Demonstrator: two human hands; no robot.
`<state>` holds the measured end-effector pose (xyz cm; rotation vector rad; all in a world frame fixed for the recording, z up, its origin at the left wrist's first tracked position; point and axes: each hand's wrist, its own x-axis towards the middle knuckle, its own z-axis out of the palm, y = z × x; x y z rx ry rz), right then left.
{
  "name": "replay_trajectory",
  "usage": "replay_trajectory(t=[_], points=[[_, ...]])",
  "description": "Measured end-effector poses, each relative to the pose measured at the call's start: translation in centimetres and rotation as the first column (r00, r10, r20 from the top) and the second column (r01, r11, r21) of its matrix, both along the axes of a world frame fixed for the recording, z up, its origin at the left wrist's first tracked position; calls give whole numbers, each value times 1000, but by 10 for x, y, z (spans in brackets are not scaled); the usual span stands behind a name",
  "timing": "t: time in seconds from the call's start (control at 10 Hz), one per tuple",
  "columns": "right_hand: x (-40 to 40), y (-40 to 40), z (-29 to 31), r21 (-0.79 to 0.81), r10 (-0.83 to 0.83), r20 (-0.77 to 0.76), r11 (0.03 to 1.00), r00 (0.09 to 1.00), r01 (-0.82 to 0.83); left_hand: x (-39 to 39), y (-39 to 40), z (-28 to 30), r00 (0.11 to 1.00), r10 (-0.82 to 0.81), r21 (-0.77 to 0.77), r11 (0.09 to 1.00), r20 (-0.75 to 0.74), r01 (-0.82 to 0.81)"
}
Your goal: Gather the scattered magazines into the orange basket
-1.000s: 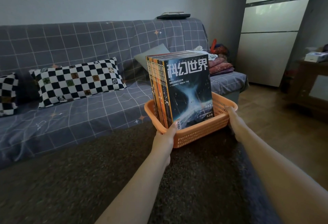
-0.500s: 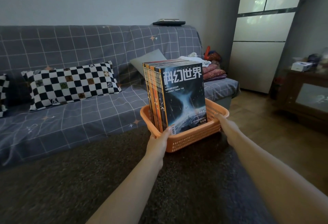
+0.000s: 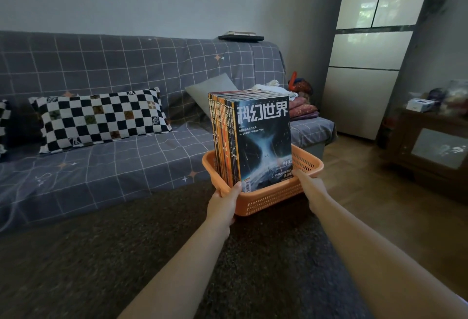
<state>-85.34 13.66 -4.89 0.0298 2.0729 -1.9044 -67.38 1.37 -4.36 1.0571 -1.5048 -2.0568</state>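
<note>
Basket (image 3: 273, 198): on dark rug (image 3: 126, 255), just before sofa (image 3: 114, 167). Magazines (image 3: 253, 141): upright inside basket, packed spine to spine, dark cover facing camera. Left hand (image 3: 224, 204): closed on near-left rim. Right hand (image 3: 310, 187): closed on right rim, thumb beside front cover.

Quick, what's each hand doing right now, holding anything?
Left hand: closed on the near left corner of the orange basket.
Right hand: gripping the basket's right rim, beside the magazines.
</note>
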Motion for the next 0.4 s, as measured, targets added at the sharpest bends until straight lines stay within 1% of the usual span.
replay_trajectory(t=[0.2, 0.3, 0.4], points=[[4, -7, -1, 16, -13, 14, 1000, 1000, 13, -1, -3, -2, 1000, 20, -49, 999, -2, -20], [8, -7, 2, 28, -24, 38, 999, 999, 23, 1, -1, 0, 999, 32, -43, 999, -6, -32], [14, -3, 4, 24, -38, 37, 999, 999, 37, 3, 1, 2, 999, 48, -88, 995, -3, -48]])
